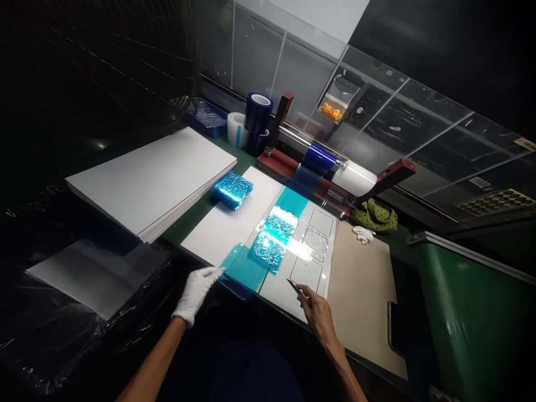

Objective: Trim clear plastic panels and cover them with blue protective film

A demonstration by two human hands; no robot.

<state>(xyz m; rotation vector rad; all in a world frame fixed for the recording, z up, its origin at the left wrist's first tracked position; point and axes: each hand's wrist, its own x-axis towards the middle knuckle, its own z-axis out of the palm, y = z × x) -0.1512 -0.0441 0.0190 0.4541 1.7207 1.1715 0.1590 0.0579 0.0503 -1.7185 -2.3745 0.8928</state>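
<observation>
My left hand (197, 289), in a white glove, pinches the near left corner of a translucent blue film piece (243, 267) at the table's front edge. Beside that piece lie two crinkled shiny blue squares (268, 249) on a blue film strip (293, 202). My right hand (318, 312) is bare and closed around a thin, dark, pointed tool (295, 286); whether it is tweezers or a blade I cannot tell. Its tip hovers over or touches a grey sheet with rounded outlines (307, 273), where a clear textured square (315, 243) lies.
At left stands a stack of white sheets (154, 178), with a stack of blue textured squares (233, 190) beside it. Behind are tape rolls (258, 114) and a roll holder (278, 125). A brown board (360, 279), a phone (396, 329) and a green cloth (374, 215) are at right.
</observation>
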